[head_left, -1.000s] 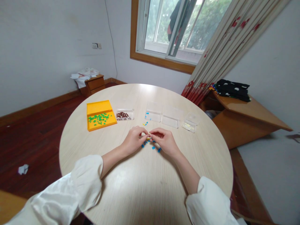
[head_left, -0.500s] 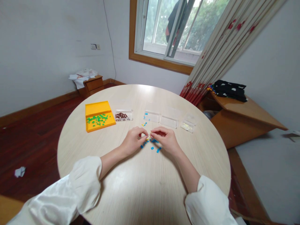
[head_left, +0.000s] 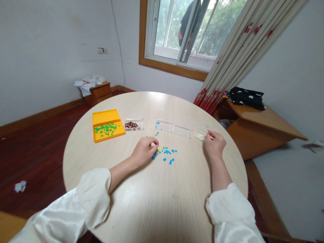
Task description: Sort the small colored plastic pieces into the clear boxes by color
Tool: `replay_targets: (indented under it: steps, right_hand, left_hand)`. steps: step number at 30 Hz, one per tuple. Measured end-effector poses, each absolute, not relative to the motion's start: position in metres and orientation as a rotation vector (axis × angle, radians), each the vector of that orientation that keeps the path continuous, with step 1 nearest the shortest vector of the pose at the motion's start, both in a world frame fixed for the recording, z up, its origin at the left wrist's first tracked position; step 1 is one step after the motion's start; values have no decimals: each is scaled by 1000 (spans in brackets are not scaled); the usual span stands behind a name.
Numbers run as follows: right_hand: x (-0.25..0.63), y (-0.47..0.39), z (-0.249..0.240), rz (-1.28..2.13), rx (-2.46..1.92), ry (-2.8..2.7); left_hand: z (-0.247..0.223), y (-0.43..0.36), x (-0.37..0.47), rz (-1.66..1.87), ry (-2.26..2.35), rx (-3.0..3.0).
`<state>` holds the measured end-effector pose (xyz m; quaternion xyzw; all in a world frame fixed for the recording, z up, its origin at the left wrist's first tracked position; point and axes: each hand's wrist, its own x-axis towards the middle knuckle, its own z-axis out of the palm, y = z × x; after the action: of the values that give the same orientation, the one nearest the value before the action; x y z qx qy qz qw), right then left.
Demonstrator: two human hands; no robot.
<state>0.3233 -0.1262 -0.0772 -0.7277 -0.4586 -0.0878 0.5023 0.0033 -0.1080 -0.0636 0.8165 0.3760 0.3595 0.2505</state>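
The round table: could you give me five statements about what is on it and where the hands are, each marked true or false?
1. Green pieces lie in the yellow case. True.
2. The right hand is over the yellow case. False: it is at the clear box of pale pieces.
3. Brown pieces lie just right of the yellow case, in a clear box. True.
4. The two hands are touching. False: the left hand is well apart from the right.
5. Loose blue pieces lie on the table. True.
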Motion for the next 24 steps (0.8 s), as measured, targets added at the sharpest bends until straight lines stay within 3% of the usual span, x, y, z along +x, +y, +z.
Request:
replay_targets:
  steps: [7,16,24]
  right_hand:
    - [294,-129,-63,-157,-1750,-1280]
    - [199,-137,-54,387,-1416,-2019]
    - [198,-133,-63,424,-1449,-2137]
  left_hand:
    - [-69,-99,0,946,1086,2275]
    - [-70,-98,-1,856,1189,2359]
    - [-71,-96,-2,801,1213,2375]
